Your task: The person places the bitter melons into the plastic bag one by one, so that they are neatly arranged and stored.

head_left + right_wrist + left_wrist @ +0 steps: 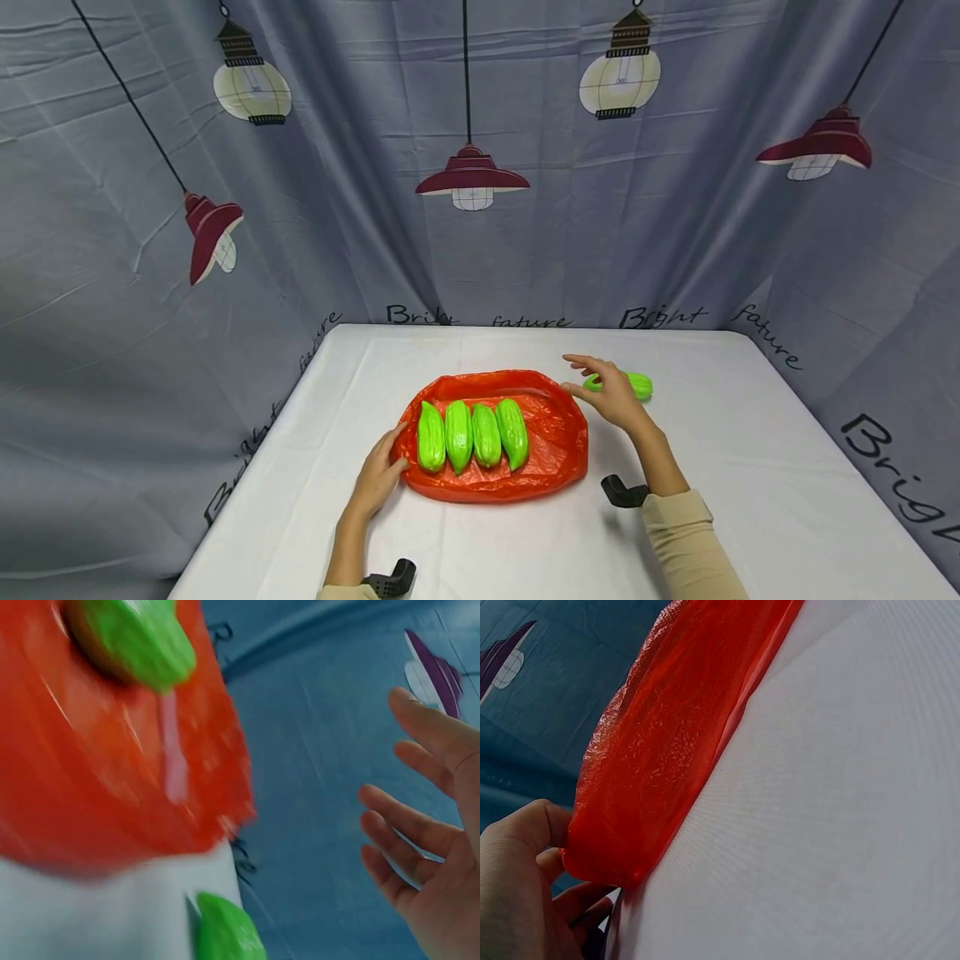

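A red plastic bag (558, 425) lies spread open on the white table, its rim standing up all round. Several bright green, ridged gourds (486, 435) lie side by side in its left half. My left hand (377, 475) holds the bag's left rim (622, 840) between thumb and fingers. Over the far right of the table my right hand (617, 402) is raised with fingers spread and nothing in them. Behind it, one more green gourd (642, 385) lies on the tabletop, partly hidden; in the right wrist view this gourd (229, 930) is below the bag.
The table (712, 433) has a white cloth, and its far edge meets a grey-blue curtain (525, 258) printed with lamps and lettering. A black device (624, 492) is worn on the right wrist, another device (393, 577) on the left.
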